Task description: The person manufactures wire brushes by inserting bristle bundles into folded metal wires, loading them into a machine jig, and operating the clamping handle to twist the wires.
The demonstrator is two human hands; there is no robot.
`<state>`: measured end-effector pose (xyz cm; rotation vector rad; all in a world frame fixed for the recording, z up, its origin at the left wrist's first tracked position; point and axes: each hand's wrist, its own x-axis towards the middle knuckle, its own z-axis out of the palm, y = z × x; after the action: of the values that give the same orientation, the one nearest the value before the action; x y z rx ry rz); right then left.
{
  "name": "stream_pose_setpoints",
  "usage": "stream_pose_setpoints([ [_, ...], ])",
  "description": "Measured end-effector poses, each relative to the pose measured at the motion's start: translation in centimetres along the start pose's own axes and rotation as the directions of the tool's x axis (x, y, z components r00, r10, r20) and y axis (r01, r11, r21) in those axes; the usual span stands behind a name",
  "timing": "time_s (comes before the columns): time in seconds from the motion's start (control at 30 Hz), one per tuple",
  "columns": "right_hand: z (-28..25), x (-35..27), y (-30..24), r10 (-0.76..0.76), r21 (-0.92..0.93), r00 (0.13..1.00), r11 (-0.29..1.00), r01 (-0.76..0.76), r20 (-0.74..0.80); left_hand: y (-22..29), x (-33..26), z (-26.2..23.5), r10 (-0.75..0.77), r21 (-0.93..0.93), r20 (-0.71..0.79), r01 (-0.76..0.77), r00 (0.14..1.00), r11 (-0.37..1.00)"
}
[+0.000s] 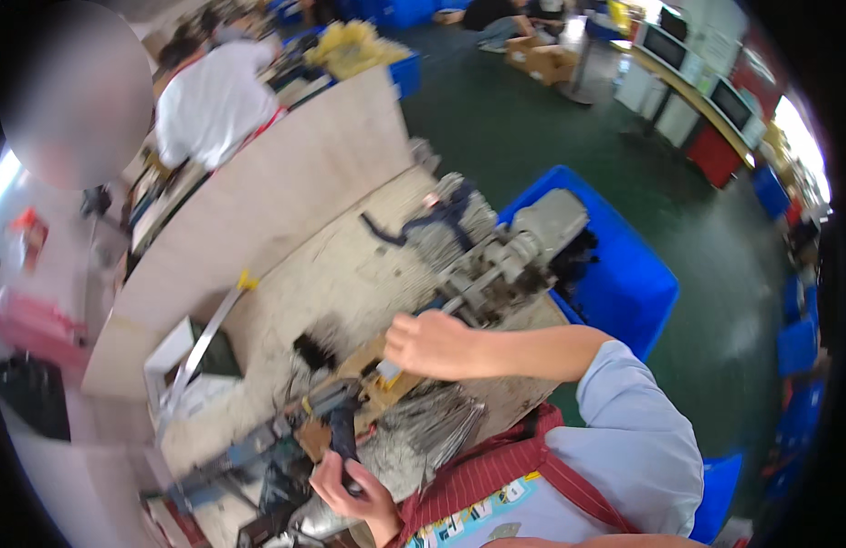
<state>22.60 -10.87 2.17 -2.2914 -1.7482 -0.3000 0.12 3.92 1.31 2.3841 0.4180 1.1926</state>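
My left hand (pixel 354 491), low in the head view, has its fingers closed around the lower end of a dark, narrow strip-like piece (pixel 343 431). That piece reaches up to a grey-blue metal fixture (pixel 327 400) on the worktable. My right hand (pixel 434 345) is above the table with its fingers curled in. A small white thing (pixel 387 370) shows just under those fingers, over a tan board (pixel 377 391); whether the hand grips it is blurred. Beside the board lies a heap of thin grey strips (pixel 432 422).
A grey motor-driven machine (pixel 523 251) stands at the table's right edge, against a blue bin (pixel 628 283). Dark straps (pixel 450 219) lie behind it. A pale partition (pixel 295 173) borders the far side; a person in white (pixel 217 105) sits beyond. A white box (pixel 181 361) stands left.
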Motion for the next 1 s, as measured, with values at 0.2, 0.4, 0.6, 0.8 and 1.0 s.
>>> stream_pose_setpoints([
  [0.2, 0.6, 3.5, 1.8, -0.020, 0.049, 0.983, 0.999, 0.011, 0.181, -6.0, -4.7, -0.1, -0.781, -0.587, 0.282, 0.744, 0.558, 0.319],
  [0.4, 4.7, 9.0, 1.2, 0.048, 0.069, 0.989, 0.996, -0.058, 0.142, -5.4, -6.6, 2.2, -0.686, -0.436, 0.575, 0.877, 0.445, 0.204],
  [0.6, 4.3, 7.9, -1.0, 0.025, 0.080, 0.997, 0.997, -0.020, -0.068, -6.6, -9.3, 3.0, -0.571, -0.379, 0.663, 0.874, 0.485, 0.303],
  [0.8, 1.4, -5.1, -2.5, 0.155, 0.383, 0.960, 0.893, -0.237, 0.232, -6.1, -10.9, 2.5, -0.533, -0.249, 0.699, 0.861, 0.476, 0.443],
  [1.0, 5.8, -12.4, -3.5, 0.355, 0.280, 0.744, 0.766, -0.579, 0.567, -4.6, -9.8, 3.5, -0.515, -0.251, 0.754, 0.903, 0.408, 0.348],
])
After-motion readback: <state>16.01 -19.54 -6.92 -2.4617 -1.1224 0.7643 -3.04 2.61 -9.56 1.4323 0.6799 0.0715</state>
